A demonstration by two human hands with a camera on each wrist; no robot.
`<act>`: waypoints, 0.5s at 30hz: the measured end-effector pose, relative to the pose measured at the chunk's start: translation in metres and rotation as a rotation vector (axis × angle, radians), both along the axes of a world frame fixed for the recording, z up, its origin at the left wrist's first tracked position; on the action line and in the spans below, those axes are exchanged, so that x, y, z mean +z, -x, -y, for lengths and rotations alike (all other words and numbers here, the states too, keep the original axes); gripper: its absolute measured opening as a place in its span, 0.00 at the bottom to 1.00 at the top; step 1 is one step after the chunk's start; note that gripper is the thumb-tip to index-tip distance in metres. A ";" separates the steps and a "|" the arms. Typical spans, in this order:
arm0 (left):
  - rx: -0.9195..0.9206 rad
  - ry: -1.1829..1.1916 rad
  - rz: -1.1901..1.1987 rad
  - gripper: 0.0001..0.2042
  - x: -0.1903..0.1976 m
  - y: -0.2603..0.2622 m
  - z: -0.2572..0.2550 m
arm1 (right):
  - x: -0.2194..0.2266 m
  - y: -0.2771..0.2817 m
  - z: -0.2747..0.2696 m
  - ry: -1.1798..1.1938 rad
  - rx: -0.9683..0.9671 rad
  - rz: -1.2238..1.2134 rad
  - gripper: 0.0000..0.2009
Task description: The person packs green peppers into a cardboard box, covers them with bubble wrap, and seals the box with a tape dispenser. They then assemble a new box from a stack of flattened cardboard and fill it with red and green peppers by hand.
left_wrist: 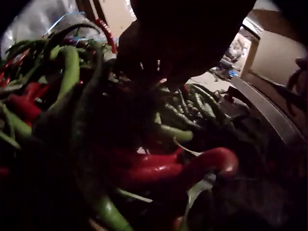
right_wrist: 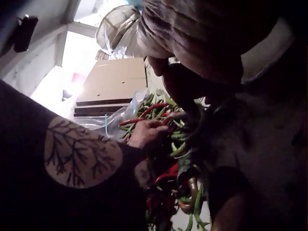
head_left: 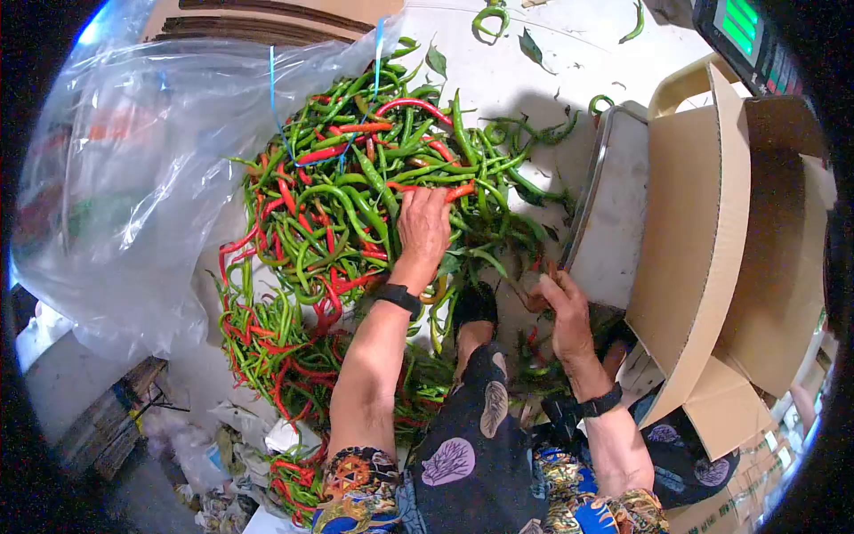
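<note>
A big heap of green and red chili peppers [head_left: 342, 191] spreads over the white surface. On its right side rests my left hand [head_left: 424, 233], fingers bent down among the peppers. A red chili pepper [head_left: 460, 191] pokes out beside those fingertips, held beneath them. In the left wrist view that hand is a dark shape over red chili peppers [left_wrist: 163, 171]. My right hand [head_left: 567, 320] is raised between the heap and the carton, its fingers curled on a thin dark piece [head_left: 527, 301], whose kind I cannot tell. The right wrist view shows this hand [right_wrist: 192, 38] large and shaded.
An open cardboard carton [head_left: 689, 240] stands on the right, next to a metal-edged tray [head_left: 614, 205]. A scale with a lit green display [head_left: 738, 25] is at top right. Clear plastic sheeting [head_left: 169, 178] covers the left; stray chili peppers [head_left: 489, 20] lie at the back.
</note>
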State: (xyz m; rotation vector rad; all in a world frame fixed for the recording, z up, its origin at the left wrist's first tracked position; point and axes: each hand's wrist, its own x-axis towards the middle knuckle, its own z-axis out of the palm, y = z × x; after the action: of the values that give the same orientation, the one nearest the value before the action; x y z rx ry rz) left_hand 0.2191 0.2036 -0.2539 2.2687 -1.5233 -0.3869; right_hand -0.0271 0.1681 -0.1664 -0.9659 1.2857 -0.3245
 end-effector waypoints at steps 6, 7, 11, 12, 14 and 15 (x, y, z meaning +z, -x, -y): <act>0.454 -0.062 -1.239 0.14 0.041 0.019 -0.028 | -0.038 0.030 -0.003 -0.243 -0.292 0.250 0.10; 0.467 -0.007 -1.413 0.14 0.045 0.022 -0.036 | -0.039 0.028 -0.002 -0.245 -0.290 0.253 0.10; 0.476 -0.046 -1.389 0.14 0.059 0.029 -0.056 | -0.030 0.021 0.001 -0.204 -0.127 0.233 0.15; 0.505 -0.035 -1.420 0.15 0.063 0.031 -0.058 | -0.025 0.018 0.002 -0.197 -0.048 0.209 0.17; 0.469 -0.067 -1.310 0.14 0.068 0.033 -0.064 | -0.016 0.012 0.003 -0.281 -0.100 0.287 0.19; 0.434 -0.099 -1.201 0.15 0.074 0.035 -0.063 | -0.013 0.009 0.003 -0.366 -0.152 0.364 0.22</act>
State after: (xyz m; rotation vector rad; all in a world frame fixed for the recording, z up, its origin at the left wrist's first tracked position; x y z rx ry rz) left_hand 0.1846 0.2670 -0.1801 1.7050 -0.3929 -1.3608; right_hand -0.0359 0.1649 -0.1790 -0.4726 1.0375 -0.3489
